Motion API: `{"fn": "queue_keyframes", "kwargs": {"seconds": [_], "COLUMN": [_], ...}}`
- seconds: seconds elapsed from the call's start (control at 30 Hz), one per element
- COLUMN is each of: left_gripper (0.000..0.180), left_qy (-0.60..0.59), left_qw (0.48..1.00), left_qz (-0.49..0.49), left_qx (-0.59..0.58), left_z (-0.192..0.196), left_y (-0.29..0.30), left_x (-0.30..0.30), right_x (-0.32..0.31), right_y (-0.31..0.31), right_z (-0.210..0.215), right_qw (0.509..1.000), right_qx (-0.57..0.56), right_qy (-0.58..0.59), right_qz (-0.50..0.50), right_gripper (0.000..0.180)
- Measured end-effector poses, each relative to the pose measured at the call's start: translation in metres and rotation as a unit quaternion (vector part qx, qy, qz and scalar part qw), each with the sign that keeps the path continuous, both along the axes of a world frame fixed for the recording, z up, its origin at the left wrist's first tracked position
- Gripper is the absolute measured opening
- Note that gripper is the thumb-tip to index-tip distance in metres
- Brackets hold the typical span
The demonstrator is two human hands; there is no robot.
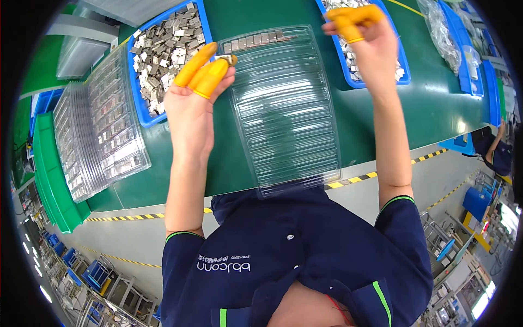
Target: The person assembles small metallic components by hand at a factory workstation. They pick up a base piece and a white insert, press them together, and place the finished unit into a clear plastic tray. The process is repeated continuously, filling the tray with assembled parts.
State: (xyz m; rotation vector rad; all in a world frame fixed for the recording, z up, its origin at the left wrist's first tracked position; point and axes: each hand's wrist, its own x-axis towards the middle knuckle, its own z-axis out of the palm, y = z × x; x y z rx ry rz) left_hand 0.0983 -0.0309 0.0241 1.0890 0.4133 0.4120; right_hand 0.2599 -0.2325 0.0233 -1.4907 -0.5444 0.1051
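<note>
My left hand [199, 82], with yellow finger cots, is closed in a pinch on a small metal piece [225, 58] at the upper left edge of a clear plastic tray [286, 120]. The tray lies in front of me with many grooves across it; several metal pieces [253, 41] sit side by side in its far row. My right hand [362, 35], also in yellow finger cots, is raised over the right blue bin [357, 84]. Its fingers are curled together and slightly blurred; what they hold, if anything, I cannot make out.
A left blue bin [146, 119] is heaped with loose metal pieces [173, 46]. Beside it stand stacked clear trays [103, 122] with parts, and a green bin [54, 180]. Plastic bags [441, 35] lie far right. Striped tape [354, 179] marks the green table's near edge.
</note>
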Motion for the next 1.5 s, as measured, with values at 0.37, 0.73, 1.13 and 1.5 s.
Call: {"fn": "queue_keyframes", "kwargs": {"seconds": [0.37, 0.73, 1.13, 1.5], "left_gripper": [0.027, 0.029, 0.025, 0.022], "left_qy": [0.052, 0.084, 0.087, 0.069], "left_qw": [0.996, 0.989, 0.987, 0.985], "left_qz": [-0.066, -0.067, -0.067, -0.154], "left_qx": [0.022, 0.103, 0.117, -0.037], "left_z": [-0.006, -0.011, -0.012, -0.017], "left_y": [-0.016, -0.018, -0.021, -0.018], "left_x": [0.002, 0.002, 0.0, -0.004], "right_x": [-0.042, -0.051, -0.065, -0.062], "right_y": [0.025, 0.027, 0.029, 0.027], "right_z": [-0.009, -0.013, -0.016, -0.011], "right_qw": [0.984, 0.967, 0.989, 0.957], "right_qx": [-0.018, -0.052, -0.081, -0.063], "right_qy": [0.161, 0.203, 0.047, 0.213], "right_qz": [0.081, 0.147, 0.111, 0.189], "right_gripper": [0.025, 0.016, 0.021, 0.017]}}
